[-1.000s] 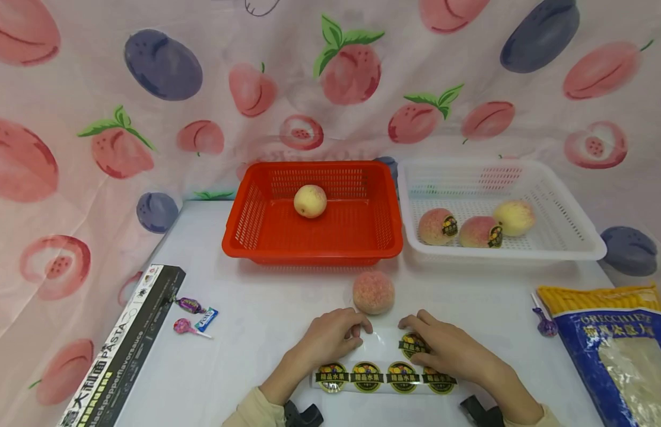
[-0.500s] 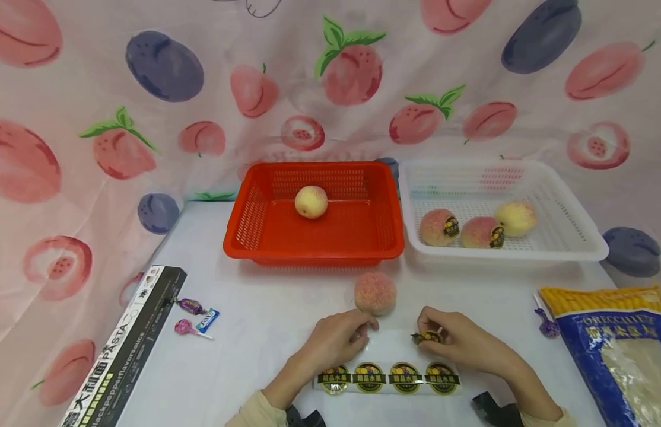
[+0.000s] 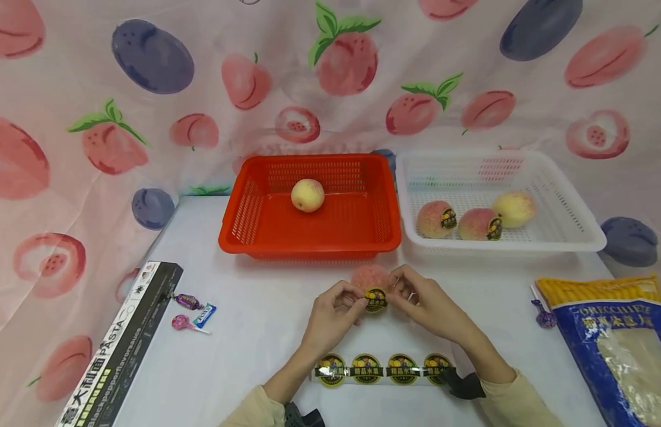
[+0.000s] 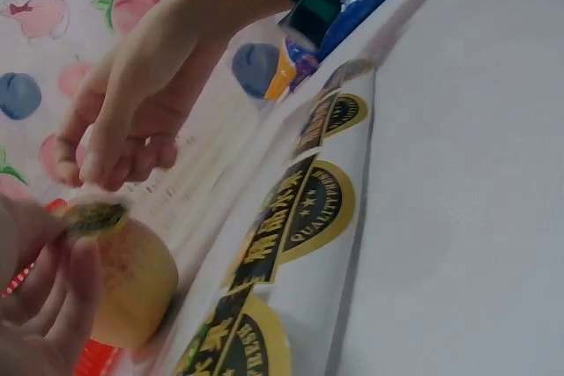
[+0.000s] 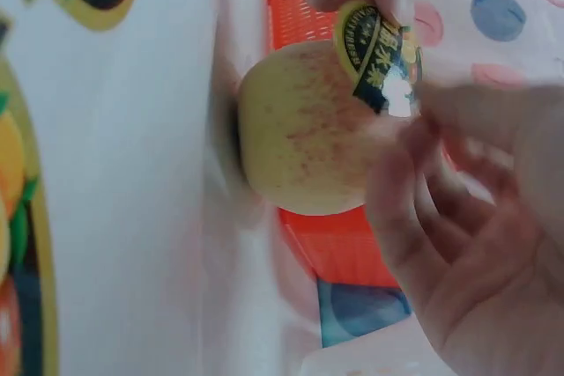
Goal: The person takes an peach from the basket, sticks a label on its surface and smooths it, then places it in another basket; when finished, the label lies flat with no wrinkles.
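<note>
A peach [image 3: 370, 277] rests on the white table in front of the red basket. Before it, a round black-and-gold fruit sticker [image 3: 375, 300] is held up between both hands. My left hand [image 3: 337, 317] pinches the sticker's left edge between thumb and fingers. At the opposite edge, my right hand [image 3: 432, 305] has its thumb and fingertips pinched together. In the right wrist view the sticker [image 5: 374, 55] overlaps the upper side of the peach [image 5: 295, 129]. Nearer the person lies a clear strip with several matching stickers [image 3: 366, 369].
A red basket [image 3: 309, 246] with one peach stands behind; a white basket [image 3: 501, 242] beside it holds 3 peaches, with stickers on two. On the left lie a pasta box [image 3: 122, 344] and sweets [image 3: 187, 301]. A blue-and-yellow pasta bag [image 3: 610, 344] and a lollipop [image 3: 545, 314] lie right.
My right hand has peeled a sticker off the strip and carried it up and left to the peach. My left hand has moved up slightly from the strip to the sticker.
</note>
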Action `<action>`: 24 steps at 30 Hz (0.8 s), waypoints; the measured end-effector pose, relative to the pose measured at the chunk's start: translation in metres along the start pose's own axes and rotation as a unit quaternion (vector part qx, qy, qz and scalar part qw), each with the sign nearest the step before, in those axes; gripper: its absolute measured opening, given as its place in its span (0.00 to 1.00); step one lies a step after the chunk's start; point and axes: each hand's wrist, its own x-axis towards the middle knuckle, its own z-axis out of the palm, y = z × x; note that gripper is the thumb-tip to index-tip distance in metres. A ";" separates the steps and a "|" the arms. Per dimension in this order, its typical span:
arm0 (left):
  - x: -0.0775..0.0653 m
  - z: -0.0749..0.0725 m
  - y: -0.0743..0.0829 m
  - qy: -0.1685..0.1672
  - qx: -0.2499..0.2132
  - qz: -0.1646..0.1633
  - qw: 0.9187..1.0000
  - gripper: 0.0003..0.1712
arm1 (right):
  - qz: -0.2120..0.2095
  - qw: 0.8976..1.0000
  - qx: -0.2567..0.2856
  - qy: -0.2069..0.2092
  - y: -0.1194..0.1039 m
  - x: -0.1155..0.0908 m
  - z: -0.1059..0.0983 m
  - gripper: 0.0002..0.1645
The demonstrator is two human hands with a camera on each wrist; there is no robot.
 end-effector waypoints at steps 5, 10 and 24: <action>0.005 -0.002 0.002 0.022 -0.061 -0.035 0.997 0.11 | 0.036 0.998 -0.006 0.049 0.003 0.007 0.004 0.16; 0.007 -0.001 0.005 0.020 -0.096 -0.046 0.994 0.13 | 0.015 0.998 -0.028 0.046 0.005 0.013 0.009 0.32; 0.023 -0.010 -0.010 -0.018 0.207 0.114 0.971 0.22 | -0.078 0.997 0.007 0.016 -0.008 0.025 0.004 0.27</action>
